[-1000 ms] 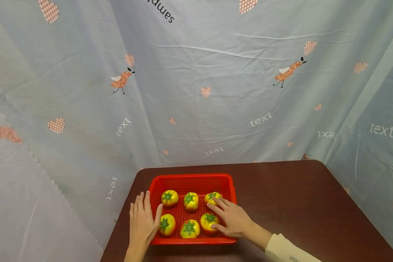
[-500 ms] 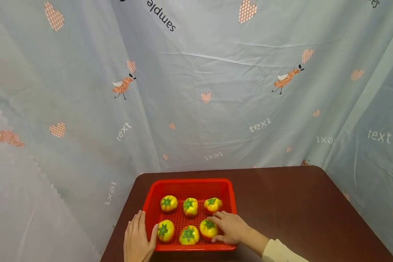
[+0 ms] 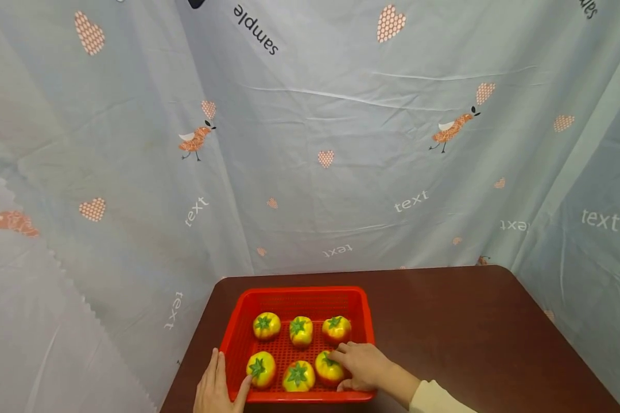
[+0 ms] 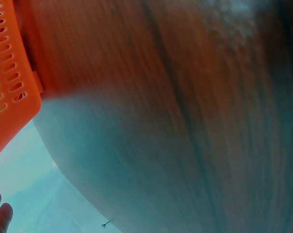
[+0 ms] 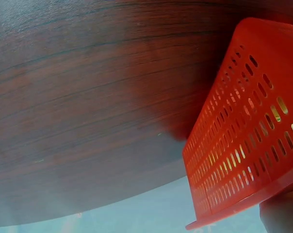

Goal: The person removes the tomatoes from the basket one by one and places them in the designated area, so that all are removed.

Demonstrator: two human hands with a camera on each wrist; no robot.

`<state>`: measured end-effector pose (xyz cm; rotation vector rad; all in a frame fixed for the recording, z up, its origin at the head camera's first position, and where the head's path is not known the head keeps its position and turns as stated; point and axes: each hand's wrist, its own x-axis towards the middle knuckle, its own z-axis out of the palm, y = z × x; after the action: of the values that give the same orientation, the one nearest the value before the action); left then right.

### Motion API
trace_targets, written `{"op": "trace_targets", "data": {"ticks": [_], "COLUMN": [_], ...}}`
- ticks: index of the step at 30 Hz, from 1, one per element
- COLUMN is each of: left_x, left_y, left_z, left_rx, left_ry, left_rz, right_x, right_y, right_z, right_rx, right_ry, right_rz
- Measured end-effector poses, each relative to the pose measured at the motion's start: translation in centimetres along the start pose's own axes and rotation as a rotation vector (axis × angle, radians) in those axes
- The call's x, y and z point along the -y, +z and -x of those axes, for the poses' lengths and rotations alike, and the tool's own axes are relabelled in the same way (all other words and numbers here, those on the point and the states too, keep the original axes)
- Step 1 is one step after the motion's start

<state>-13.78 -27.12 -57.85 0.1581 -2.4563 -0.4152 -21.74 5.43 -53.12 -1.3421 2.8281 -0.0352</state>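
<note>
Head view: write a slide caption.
Left hand at the left side of a red basket, right hand at the near-right of its six green-topped yellow fruits.

A: Site type?

B: A small bay screened by hanging fabric. The wider room is hidden, so home, lab or workshop cannot be told.

A: Evidence for the screening?

B: Grey-blue curtain point(image 3: 289, 126) behind and at both sides, creased, falling in soft folds. At left, a paler panel point(image 3: 20, 332) meets it along a scalloped edge.

A: Print?

B: Orange birds point(image 3: 449, 132), checked hearts point(image 3: 325, 159) and lettering point(image 3: 411, 201), "text" and "sample", some upside down. A homely pattern, in look only.

A: Furniture?

B: Dark reddish-brown table point(image 3: 444, 332), rounded far corners, close to the fabric. Both wrist views show streaked wood grain and a slight sheen.
</note>
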Motion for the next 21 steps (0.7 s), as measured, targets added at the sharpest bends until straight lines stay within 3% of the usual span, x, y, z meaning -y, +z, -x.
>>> {"op": "trace_targets", "data": {"ticks": [15, 21], "left_x": [-0.4, -0.3], "left_y": [-0.3, -0.1], "left_z": [-0.2, -0.2], "left_rx": [0.072, 0.052], "left_ry": [-0.026, -0.035], "left_rz": [-0.035, -0.034], "right_x": [0.8, 1.0], "right_y": [0.9, 1.0], "right_z": [-1.4, -1.9], "right_rx": [-0.059, -0.101], "right_ry": [-0.004, -0.009], "right_rz": [0.057, 0.017]}}
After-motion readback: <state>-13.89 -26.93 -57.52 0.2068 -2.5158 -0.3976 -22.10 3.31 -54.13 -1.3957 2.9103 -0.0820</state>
